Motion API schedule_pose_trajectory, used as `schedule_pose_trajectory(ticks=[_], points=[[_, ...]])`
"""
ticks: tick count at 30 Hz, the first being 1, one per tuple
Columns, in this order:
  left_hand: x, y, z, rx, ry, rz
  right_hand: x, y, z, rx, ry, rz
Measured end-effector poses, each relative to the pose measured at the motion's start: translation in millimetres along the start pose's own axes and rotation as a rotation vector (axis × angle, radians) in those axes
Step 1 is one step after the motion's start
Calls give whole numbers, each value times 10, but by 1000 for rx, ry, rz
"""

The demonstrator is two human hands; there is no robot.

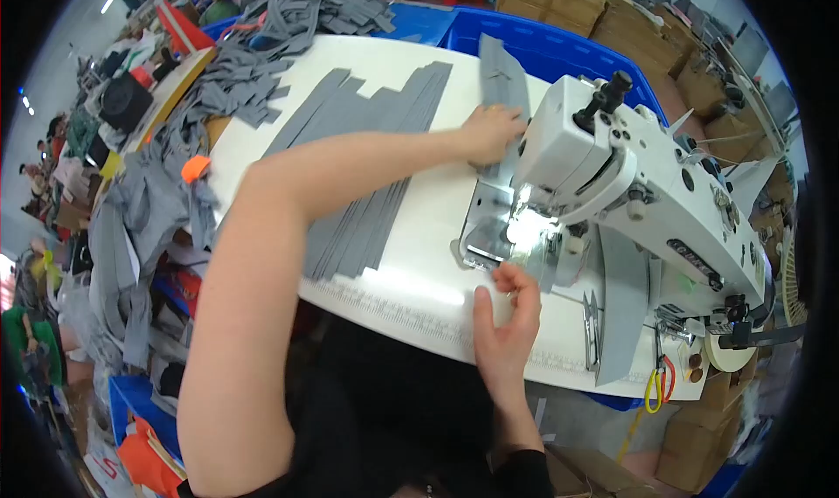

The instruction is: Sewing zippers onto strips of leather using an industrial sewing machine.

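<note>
My left hand reaches across to the far side of the white sewing machine, its fingers closed on a grey fabric strip. The machine head partly hides its fingertips. In front of the metal plate beneath the lit needle area is my right hand. Its thumb and curled fingers are apart, with nothing seen between them. Left of the machine, a stack of long grey fabric strips lies on the white table, partly under my left forearm.
Tweezers, a long grey fabric piece and scissors with red and yellow handles lie right of the machine. A blue bin stands behind the table. Heaps of grey fabric crowd the left; cardboard boxes stand behind.
</note>
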State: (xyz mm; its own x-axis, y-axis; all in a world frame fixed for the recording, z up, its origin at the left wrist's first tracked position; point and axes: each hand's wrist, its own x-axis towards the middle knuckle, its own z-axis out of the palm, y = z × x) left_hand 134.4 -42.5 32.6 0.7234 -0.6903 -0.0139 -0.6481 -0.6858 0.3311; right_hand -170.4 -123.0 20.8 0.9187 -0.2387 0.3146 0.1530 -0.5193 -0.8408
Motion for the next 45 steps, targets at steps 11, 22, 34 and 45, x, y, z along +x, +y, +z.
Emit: schedule_pose_trajectory(ticks=[11,22,34,45], points=[[-326,-804,-268,-677,872,-73,277,361,-1412,-621,316,-23],[-2220,75,-268,-855,609,-82,405,758,-1791,-1086,98,-273],[-1707,2058,497,-1803,-306,-277,12,-144,-1615,-414,-199,-144],[-1984,1939,664,-1480,127,-102,-292,344,-1538,217,-288,293]])
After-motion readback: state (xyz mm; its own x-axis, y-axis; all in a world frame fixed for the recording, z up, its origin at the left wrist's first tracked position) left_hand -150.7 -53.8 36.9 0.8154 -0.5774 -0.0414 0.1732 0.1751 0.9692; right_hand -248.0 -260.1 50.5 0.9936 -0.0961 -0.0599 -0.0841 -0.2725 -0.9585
